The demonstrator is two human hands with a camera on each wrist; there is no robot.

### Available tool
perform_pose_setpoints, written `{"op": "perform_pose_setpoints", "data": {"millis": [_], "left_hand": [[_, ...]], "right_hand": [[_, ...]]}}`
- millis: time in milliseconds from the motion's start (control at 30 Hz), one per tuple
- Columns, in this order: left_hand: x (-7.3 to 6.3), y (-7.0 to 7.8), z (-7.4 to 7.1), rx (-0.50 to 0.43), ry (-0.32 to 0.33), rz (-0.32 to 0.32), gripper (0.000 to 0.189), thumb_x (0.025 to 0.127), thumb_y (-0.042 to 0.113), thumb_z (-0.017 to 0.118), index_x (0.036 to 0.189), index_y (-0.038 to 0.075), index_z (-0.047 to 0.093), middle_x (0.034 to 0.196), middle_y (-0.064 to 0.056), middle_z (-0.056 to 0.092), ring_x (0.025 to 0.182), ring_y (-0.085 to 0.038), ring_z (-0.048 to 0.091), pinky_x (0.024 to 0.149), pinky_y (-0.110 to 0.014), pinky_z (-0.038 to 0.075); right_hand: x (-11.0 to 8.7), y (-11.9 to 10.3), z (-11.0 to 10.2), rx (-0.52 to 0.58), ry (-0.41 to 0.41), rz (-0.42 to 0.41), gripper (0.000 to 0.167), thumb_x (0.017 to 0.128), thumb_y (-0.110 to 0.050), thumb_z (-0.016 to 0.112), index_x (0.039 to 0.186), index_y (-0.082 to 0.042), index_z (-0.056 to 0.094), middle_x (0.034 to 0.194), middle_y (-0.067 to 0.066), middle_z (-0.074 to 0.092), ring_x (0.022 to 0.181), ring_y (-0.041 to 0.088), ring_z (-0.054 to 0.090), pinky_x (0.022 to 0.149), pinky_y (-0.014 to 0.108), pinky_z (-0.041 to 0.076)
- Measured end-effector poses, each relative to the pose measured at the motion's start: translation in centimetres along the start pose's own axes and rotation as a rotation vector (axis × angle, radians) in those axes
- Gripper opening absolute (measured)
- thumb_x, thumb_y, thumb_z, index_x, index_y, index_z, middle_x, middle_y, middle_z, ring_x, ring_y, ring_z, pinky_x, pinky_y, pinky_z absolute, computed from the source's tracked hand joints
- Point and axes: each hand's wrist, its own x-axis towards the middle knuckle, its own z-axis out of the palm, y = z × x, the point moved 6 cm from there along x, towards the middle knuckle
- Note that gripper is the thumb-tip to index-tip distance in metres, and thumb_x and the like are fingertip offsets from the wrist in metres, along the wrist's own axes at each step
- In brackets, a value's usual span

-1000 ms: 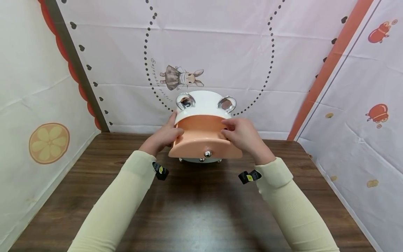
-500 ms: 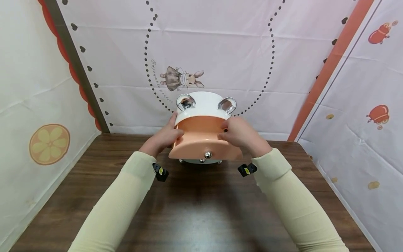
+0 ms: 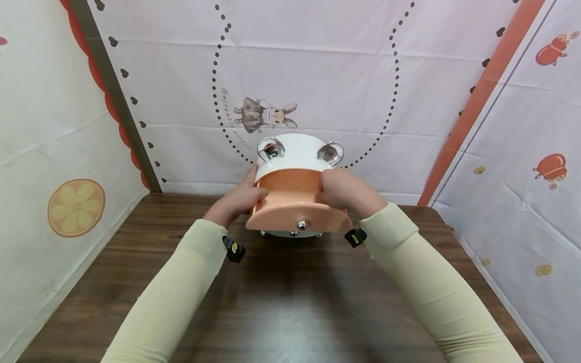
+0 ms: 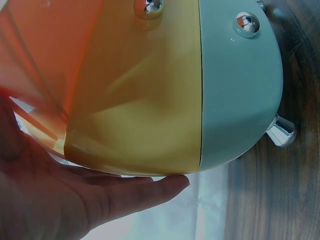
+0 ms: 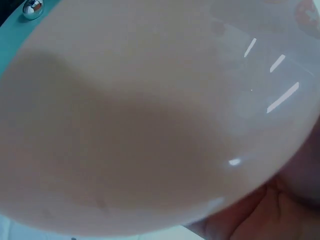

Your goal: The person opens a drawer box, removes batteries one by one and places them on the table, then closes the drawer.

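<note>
A small rounded drawer cabinet (image 3: 295, 151), white on top with silver ring ears, stands at the table's far side. Its orange top drawer (image 3: 279, 218) is pulled out. Below it, the left wrist view shows a yellow drawer (image 4: 145, 100) and a green drawer (image 4: 235, 90), both flush with the cabinet. My left hand (image 3: 238, 199) holds the cabinet's left side, thumb at the drawer's edge, fingers flat along the outer wall. My right hand (image 3: 349, 190) reaches over the front into the drawer's right corner, fingers curled; I cannot tell what they hold.
The dark wooden table (image 3: 286, 302) reaches toward me in front of the cabinet. A printed white cloth (image 3: 308, 65) hangs right behind it, with cloth walls on both sides. Silver feet (image 4: 282, 131) raise the cabinet's base off the table.
My right hand has moved left and deeper into the drawer; its fingertips, visible before with a dark spot between them, are now hidden. The left hand and drawer keep their places.
</note>
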Motion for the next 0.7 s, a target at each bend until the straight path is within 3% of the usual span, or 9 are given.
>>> {"op": "perform_pose_setpoints", "data": {"millis": [200,400,567,700], "left_hand": [[-0.1,-0.1,0.0,0.001,-0.007,-0.013,0.098,0.085,0.014,0.05,0.153,0.034,-0.017,0.157,-0.013,0.013,0.09,-0.028,0.049,0.054,-0.03,0.042],[0.0,0.1,0.0,0.006,-0.015,-0.005,0.098,0.086,0.013,0.051,0.153,0.034,-0.019,0.161,-0.01,0.005,0.122,-0.034,0.038,0.059,-0.033,0.043],[-0.2,0.1,0.1,0.012,-0.025,-0.018,0.098,0.087,0.014,0.05,0.152,0.035,-0.02,0.162,-0.009,0.002,0.117,-0.033,0.042,0.058,-0.033,0.044],[-0.4,0.1,0.1,0.011,-0.015,-0.018,0.098,0.086,0.015,0.05,0.152,0.036,-0.019,0.161,-0.01,0.006,0.109,-0.032,0.047,0.058,-0.032,0.045]], "right_hand": [[0.6,0.2,0.5,0.029,0.02,-0.074,0.021,0.083,-0.013,0.064,0.063,-0.011,0.067,0.057,-0.001,0.058,0.059,0.017,0.053,0.052,0.027,0.039],[0.9,0.3,0.9,0.03,0.094,-0.238,0.008,0.084,-0.014,0.07,0.078,-0.017,0.075,0.079,-0.004,0.07,0.076,0.014,0.059,0.072,0.031,0.048],[0.9,0.4,1.3,0.07,0.114,-0.333,0.01,0.087,-0.015,0.07,0.096,-0.016,0.076,0.097,-0.003,0.072,0.09,0.013,0.065,0.083,0.033,0.052],[1.0,0.5,1.6,0.097,0.103,-0.34,0.015,0.088,-0.018,0.07,0.101,-0.015,0.075,0.101,-0.002,0.072,0.092,0.013,0.066,0.085,0.033,0.052]]}}
